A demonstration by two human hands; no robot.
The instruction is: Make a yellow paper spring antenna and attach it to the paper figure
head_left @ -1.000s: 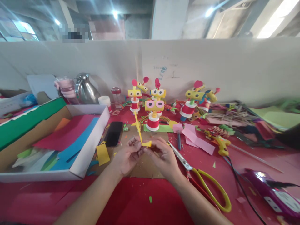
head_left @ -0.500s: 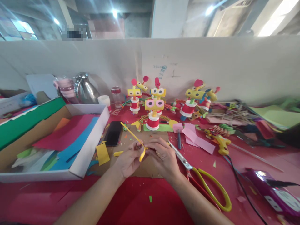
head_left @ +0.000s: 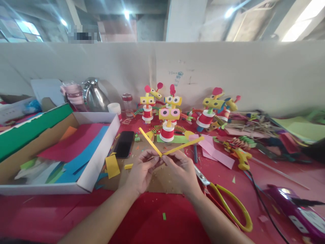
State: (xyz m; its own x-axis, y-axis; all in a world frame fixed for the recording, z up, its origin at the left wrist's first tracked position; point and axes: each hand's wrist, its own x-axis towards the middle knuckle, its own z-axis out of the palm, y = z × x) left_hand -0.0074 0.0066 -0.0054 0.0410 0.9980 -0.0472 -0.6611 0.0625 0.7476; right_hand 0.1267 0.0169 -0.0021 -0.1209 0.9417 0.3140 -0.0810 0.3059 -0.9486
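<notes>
Two narrow yellow paper strips (head_left: 183,145) meet at my fingertips and spread upward in a V; whether they are joined at the bottom is hidden by my fingers. My left hand (head_left: 146,167) pinches the lower end on one side, and my right hand (head_left: 181,169) pinches it from the other. Below them lies a brown cardboard piece (head_left: 162,183). Just beyond stands a paper robot figure (head_left: 168,132) with a red and white cup body, a yellow rolled head with pink-ringed eyes and spring-like folded arms. A small yellow paper piece (head_left: 112,166) lies left of my left hand.
An open box (head_left: 98,117) of coloured paper is at left, beside a black phone (head_left: 124,144). Large yellow-handled scissors (head_left: 203,178) lie by my right forearm. A yellow glue gun (head_left: 243,159), pink paper (head_left: 215,152) and more figures (head_left: 206,118) stand or lie beyond. A metal jug (head_left: 95,96) is behind.
The second yellow strip, folded or bunched at my fingers before, now extends up to the right. My hands have come fingertip to fingertip.
</notes>
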